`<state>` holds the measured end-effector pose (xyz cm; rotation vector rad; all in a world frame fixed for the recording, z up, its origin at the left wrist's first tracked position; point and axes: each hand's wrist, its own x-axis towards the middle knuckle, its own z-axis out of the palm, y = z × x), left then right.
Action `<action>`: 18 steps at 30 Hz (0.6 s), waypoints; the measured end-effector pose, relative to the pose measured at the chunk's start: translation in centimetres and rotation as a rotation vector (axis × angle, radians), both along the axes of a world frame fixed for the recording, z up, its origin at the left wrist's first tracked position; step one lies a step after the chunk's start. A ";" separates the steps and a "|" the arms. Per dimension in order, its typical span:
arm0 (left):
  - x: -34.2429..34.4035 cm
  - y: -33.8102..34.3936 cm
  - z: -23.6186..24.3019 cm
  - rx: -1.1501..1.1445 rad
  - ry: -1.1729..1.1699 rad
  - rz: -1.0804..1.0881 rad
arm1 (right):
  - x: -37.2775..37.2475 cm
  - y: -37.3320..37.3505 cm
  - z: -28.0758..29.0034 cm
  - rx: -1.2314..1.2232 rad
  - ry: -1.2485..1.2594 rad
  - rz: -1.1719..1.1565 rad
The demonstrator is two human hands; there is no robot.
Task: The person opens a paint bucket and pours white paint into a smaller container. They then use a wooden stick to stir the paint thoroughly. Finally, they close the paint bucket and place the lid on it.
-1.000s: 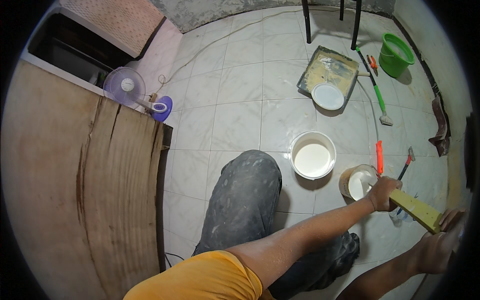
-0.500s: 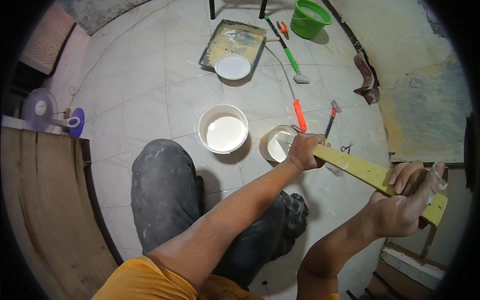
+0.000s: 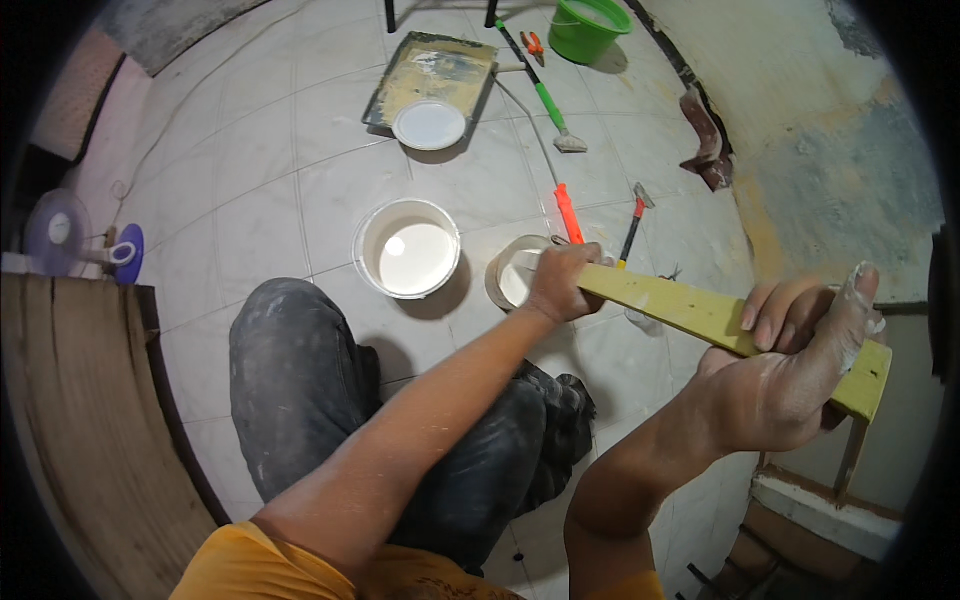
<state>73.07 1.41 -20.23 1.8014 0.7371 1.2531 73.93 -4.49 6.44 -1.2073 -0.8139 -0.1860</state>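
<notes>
A long yellow-green slat (image 3: 690,308) runs slantwise across the right side, with small dark marks on its face. My left hand (image 3: 563,284) is closed at its left end. A pale, blade-like tip (image 3: 528,262) shows just past that hand, over a small tub (image 3: 494,278) with white contents; what it belongs to is hidden. My right hand (image 3: 775,395) grips the slat near its right end, fingers curled over the upper edge and thumb raised. White paste smears that thumb. Left of the small tub stands a larger white bucket (image 3: 364,250) of white liquid.
Beyond the bucket lie a paint tray (image 3: 385,95), a round white lid (image 3: 430,125), a green-handled scraper (image 3: 550,105), pliers (image 3: 533,48) and a green bucket (image 3: 590,35). Nearer are an orange-handled paint roller (image 3: 568,213) and a red-black scraper (image 3: 633,230). A wooden board (image 3: 90,400) edges the left.
The view has turned slightly right, so the floor items appear farther left. Both hands keep their hold on the slat, and the pale tip by my left hand shows less.
</notes>
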 end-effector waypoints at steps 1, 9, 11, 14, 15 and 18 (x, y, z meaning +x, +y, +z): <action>0.8 0.3 -0.1 -0.021 -0.068 0.019 | -0.3 0.4 0.2 -0.020 -0.048 -0.036; -1.4 -3.5 1.2 -0.008 0.017 -0.069 | 0.9 -0.4 0.6 -0.055 -0.148 0.079; -2.3 -2.8 1.2 0.024 0.083 -0.035 | 2.2 -0.7 0.2 -0.071 -0.163 -0.017; -1.3 -0.2 0.7 0.048 0.034 0.004 | 2.6 -0.7 -0.7 0.054 -0.004 -0.047; -0.6 0.1 0.5 0.045 -0.006 0.027 | 2.2 -0.6 -1.1 -0.001 -0.127 -0.145; 1.1 -1.2 0.1 -0.012 -0.084 -0.021 | 1.0 -0.4 -1.3 -0.119 -0.294 -0.266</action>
